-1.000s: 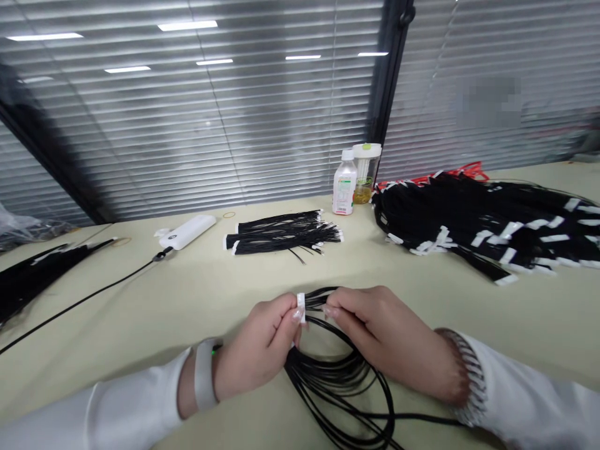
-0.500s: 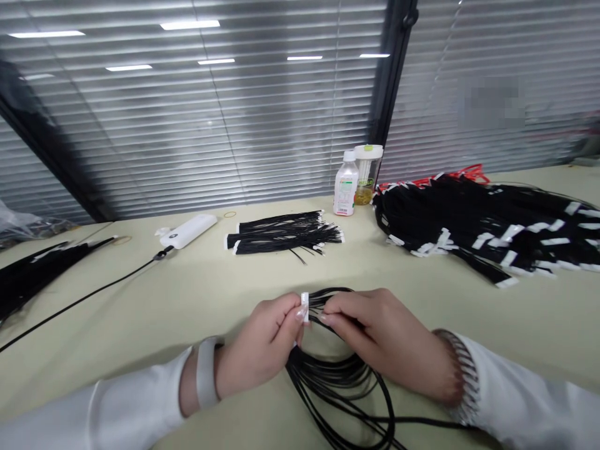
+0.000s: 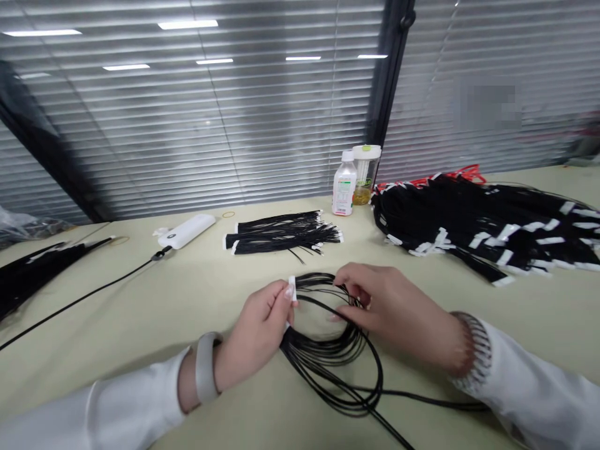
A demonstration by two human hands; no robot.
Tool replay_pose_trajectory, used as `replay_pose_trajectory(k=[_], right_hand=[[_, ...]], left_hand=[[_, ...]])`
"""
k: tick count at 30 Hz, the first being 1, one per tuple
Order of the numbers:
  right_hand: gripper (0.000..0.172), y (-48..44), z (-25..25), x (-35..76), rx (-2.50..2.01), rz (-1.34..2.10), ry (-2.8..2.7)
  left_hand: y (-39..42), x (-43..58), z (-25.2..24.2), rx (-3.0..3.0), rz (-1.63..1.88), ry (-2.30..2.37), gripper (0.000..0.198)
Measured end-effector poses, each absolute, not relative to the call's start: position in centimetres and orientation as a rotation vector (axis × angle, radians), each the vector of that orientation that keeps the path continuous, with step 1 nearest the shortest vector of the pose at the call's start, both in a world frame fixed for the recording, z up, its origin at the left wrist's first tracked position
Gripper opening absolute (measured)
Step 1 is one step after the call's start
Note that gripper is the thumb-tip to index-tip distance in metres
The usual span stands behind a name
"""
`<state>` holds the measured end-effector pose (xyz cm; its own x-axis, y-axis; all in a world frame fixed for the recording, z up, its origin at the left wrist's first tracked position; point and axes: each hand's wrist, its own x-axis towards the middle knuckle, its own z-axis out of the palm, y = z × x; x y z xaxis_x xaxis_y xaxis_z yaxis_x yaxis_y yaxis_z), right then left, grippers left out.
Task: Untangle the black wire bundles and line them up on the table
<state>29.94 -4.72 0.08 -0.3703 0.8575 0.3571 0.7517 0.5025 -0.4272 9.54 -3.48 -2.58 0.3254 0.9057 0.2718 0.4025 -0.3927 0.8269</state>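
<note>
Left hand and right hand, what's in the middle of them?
Black wires: in the head view they stretch from the white tip at the left hand to the right hand, with table showing inside their loop.

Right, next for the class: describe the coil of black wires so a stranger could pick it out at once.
Find the window blinds, then the pale table in front, and look between the left hand and the right hand. The coil of black wires is there, a white end pinched by the left hand. Other black bundles lie on the table; only this one is held.
</note>
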Motion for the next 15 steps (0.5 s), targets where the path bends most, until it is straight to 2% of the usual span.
replay_pose_trajectory(k=[2,4,8,11,15], right_hand=[[0.029,-4.8,0.5,30.2,-1.306,0.183,-2.166],[0.028,-5.3,1.0,30.1,-1.238,0.16,-2.135],[0.043,-6.1,1.4,29.7,-1.182,0.472,-2.273],[0.041,-6.1,0.9,29.4,-1.238,0.685,-2.398],[0.037,-5.9,-0.1,28.8,-1.202,0.741,-2.437]], left_hand=[[-3.2,9.7,-2.7,1.891,1.049,1.215,0.037],[-2.9,9.7,-2.7,1.844,1.089,1.258,0.037],[-2.8,9.7,-2.7,1.748,1.17,1.286,0.035],[-2.8,9.6,-2.7,1.753,1.223,1.271,0.037],[-2.8,9.5,-2.6,1.769,1.205,1.288,0.037]])
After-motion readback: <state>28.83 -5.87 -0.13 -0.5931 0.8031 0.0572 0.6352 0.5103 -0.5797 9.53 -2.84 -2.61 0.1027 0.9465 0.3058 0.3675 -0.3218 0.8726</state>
